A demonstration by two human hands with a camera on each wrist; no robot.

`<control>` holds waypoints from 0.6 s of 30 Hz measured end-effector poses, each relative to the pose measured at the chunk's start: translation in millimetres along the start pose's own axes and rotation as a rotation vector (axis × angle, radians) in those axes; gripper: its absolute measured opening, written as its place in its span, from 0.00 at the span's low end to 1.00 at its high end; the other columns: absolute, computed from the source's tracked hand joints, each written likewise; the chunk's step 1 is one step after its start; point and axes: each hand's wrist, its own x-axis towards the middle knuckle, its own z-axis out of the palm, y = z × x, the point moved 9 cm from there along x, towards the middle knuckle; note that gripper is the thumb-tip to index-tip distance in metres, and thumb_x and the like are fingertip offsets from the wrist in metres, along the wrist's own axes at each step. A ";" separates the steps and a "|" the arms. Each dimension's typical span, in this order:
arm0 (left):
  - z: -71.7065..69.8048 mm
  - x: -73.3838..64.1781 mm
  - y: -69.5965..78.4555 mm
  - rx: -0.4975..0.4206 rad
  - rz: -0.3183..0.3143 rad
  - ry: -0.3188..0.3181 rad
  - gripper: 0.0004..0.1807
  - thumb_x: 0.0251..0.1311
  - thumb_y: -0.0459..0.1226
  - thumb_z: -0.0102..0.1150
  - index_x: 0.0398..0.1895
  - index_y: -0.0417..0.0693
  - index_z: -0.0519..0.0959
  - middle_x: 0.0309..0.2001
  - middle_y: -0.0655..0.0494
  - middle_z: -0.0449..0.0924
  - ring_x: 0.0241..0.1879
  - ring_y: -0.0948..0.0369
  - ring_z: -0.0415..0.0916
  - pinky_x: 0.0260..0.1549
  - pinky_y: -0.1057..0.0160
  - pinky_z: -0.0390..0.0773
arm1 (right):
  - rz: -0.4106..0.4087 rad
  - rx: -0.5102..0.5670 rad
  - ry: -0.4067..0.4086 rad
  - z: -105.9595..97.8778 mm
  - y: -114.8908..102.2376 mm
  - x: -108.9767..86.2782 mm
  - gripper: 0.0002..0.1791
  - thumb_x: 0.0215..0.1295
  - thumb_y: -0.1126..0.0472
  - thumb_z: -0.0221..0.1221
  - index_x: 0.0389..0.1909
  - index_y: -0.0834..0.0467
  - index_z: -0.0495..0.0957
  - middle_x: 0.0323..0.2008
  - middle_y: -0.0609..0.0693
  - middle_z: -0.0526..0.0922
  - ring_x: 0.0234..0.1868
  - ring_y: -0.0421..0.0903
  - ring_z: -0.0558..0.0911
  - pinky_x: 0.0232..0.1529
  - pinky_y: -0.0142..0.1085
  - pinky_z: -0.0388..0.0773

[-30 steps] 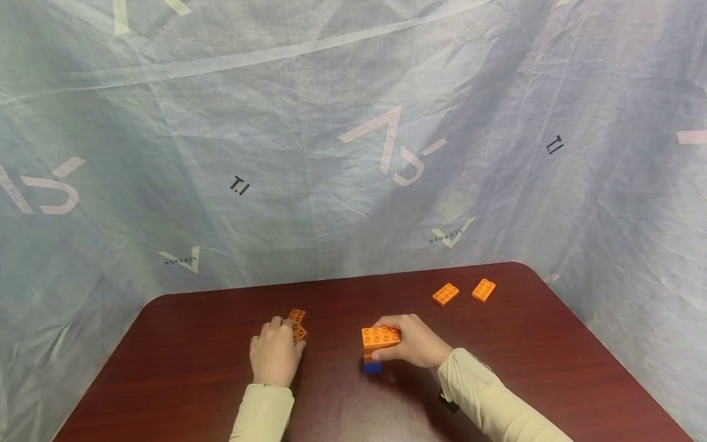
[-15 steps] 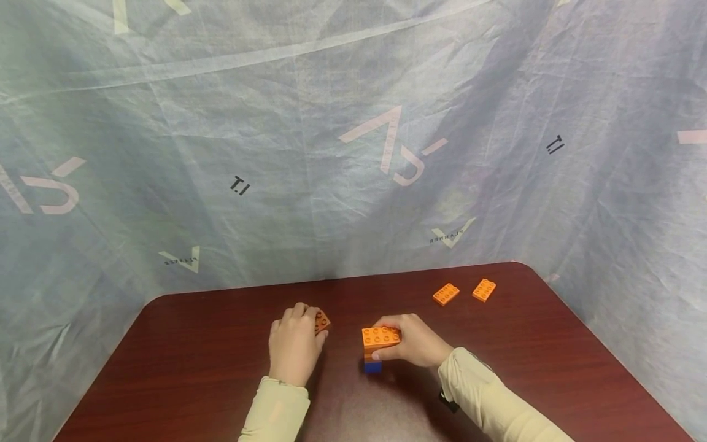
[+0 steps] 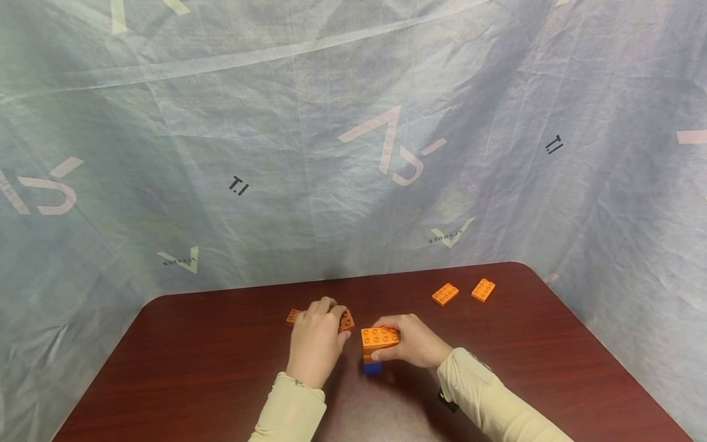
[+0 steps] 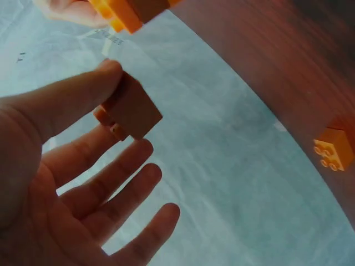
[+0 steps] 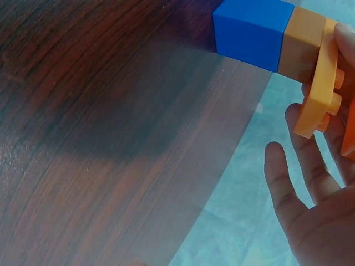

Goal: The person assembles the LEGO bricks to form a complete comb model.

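My left hand pinches an orange toy brick between thumb and index finger, its other fingers spread apart in the left wrist view. In the head view that brick is partly covered by the hand. My right hand grips an upright stack of orange toy bricks from its right side. A blue brick forms the bottom of the stack. The left hand's brick is just left of the stack, apart from it. Behind the left hand lies another orange brick, half hidden.
Two orange bricks, the nearer one and a second brick, lie toward the table's far right corner. The dark red wooden table ends at a grey printed cloth behind and at the sides.
My left hand has moved right with the orange brick, toward the stack, uncovering another brick left behind on the table. The right hand and the stack have stayed in place.
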 end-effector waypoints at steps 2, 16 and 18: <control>1.0 1.0 5.1 -0.006 0.027 -0.026 0.21 0.45 0.40 0.83 0.43 0.43 0.88 0.44 0.49 0.82 0.45 0.52 0.81 0.45 0.49 0.81 | -0.002 0.000 -0.002 0.0 -0.6 0.2 0.17 0.55 0.55 0.76 0.44 0.54 0.84 0.33 0.38 0.83 0.32 0.35 0.78 0.36 0.32 0.78; 13.1 9.8 30.8 -0.004 0.141 -0.118 0.19 0.49 0.45 0.81 0.42 0.46 0.88 0.44 0.52 0.83 0.46 0.55 0.81 0.45 0.51 0.81 | -0.033 -0.004 0.011 -2.5 -4.5 -0.2 0.15 0.56 0.55 0.76 0.41 0.53 0.84 0.34 0.38 0.84 0.32 0.34 0.78 0.37 0.32 0.78; 14.7 10.1 32.8 0.004 0.150 -0.127 0.19 0.49 0.46 0.81 0.41 0.47 0.89 0.44 0.52 0.83 0.46 0.55 0.81 0.45 0.51 0.81 | -0.035 0.003 0.014 -2.5 -4.6 -0.2 0.15 0.55 0.55 0.76 0.40 0.53 0.84 0.32 0.38 0.83 0.31 0.34 0.77 0.35 0.32 0.77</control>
